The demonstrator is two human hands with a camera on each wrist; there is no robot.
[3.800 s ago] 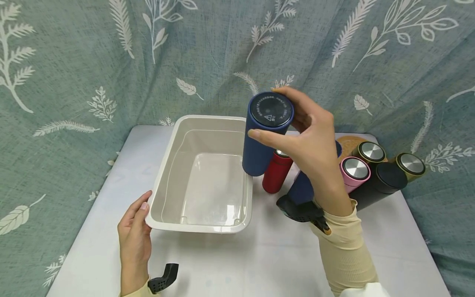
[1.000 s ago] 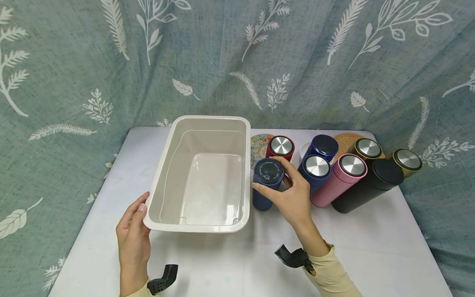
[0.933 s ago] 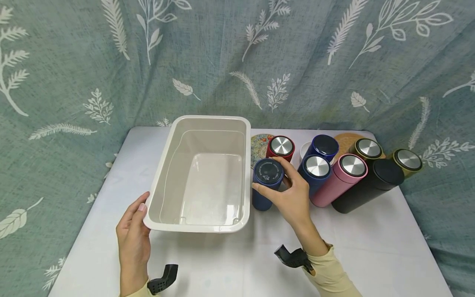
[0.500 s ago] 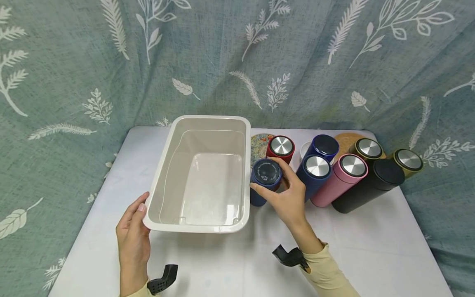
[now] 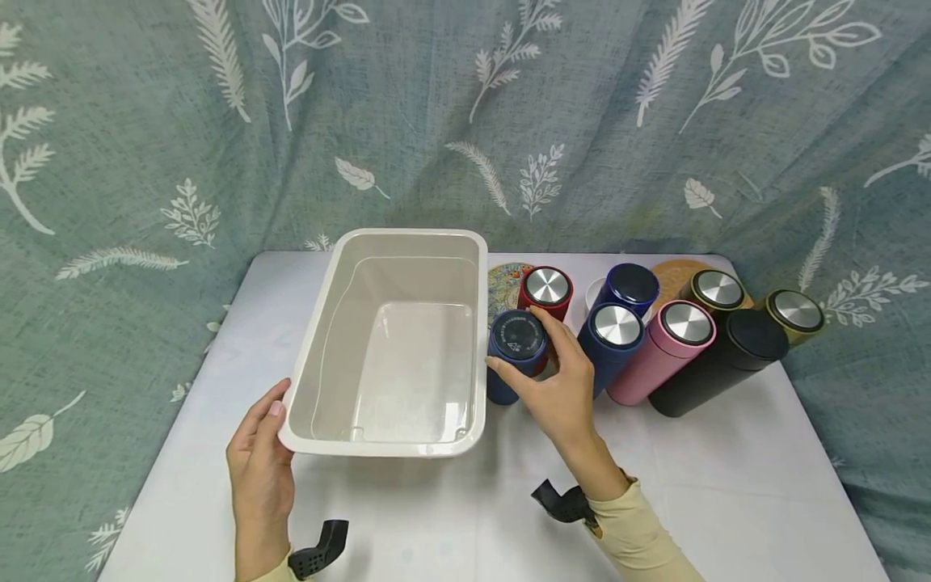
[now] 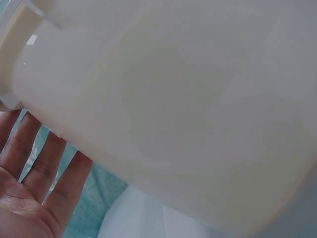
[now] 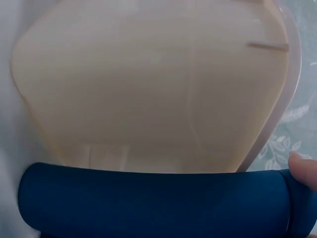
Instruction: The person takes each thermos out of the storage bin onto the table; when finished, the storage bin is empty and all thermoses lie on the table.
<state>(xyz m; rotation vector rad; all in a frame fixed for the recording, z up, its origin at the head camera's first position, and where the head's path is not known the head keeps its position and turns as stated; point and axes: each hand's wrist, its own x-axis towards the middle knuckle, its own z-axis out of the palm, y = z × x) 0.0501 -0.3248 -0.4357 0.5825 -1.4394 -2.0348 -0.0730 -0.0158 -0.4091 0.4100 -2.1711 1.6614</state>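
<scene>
A dark blue insulated bottle [image 5: 517, 336] stands upright against the right wall of a cream plastic basin [image 5: 393, 449]. My right hand [image 5: 556, 388] grips it near its upper end, which bears a black disc with printed marks. In the right wrist view the blue bottle [image 7: 153, 203] lies across the lower part, with the thumb [image 7: 303, 171] on its end. Fairly straight fingers of my left hand [image 5: 260, 453] touch the basin's near left corner. In the left wrist view their tips pass behind the basin wall [image 6: 163, 109]. A red insulated bottle [image 5: 545, 293] is partly hidden behind the blue one.
Right of my right hand stand several bottles: a blue one with a steel lid [image 5: 615, 339], a glossy blue one [image 5: 631, 287], a pink one [image 5: 672, 347], a black one [image 5: 720, 372] and gold-rimmed ones [image 5: 796, 311]. A patterned round mat [image 5: 505, 283] lies behind. A curtain surrounds the table.
Since the earliest frame, my right hand has lowered the blue bottle from above the basin's right rim to beside it, then shifted it slightly left. My left hand has stayed at the basin corner.
</scene>
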